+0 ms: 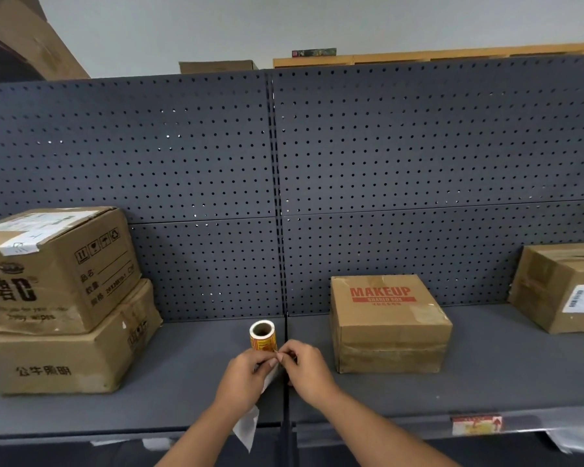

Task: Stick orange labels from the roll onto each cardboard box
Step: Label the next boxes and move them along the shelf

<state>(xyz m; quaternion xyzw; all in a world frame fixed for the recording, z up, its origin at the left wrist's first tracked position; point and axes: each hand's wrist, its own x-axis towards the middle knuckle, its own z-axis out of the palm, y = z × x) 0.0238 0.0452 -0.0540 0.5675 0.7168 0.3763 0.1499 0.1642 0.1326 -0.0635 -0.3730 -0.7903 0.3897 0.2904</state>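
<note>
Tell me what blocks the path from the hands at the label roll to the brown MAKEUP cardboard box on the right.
Nothing visible does. Both hands, left hand and right hand, pinch a label at the orange label roll; only bare grey shelf lies between them and the brown MAKEUP cardboard box.

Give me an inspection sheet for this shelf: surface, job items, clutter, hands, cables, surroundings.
Surface: grey shelf, bare in the middle.
Job's things: label roll standing upright; MAKEUP box to its right; two stacked boxes at left; another box at far right; no orange label visible on any box.
Clutter: white backing strip hanging over the shelf edge; a sticker on the edge.
Hands: left hand and right hand pinch the strip by the roll.
Cables: nothing seen.
Surroundings: dark pegboard behind.
</note>
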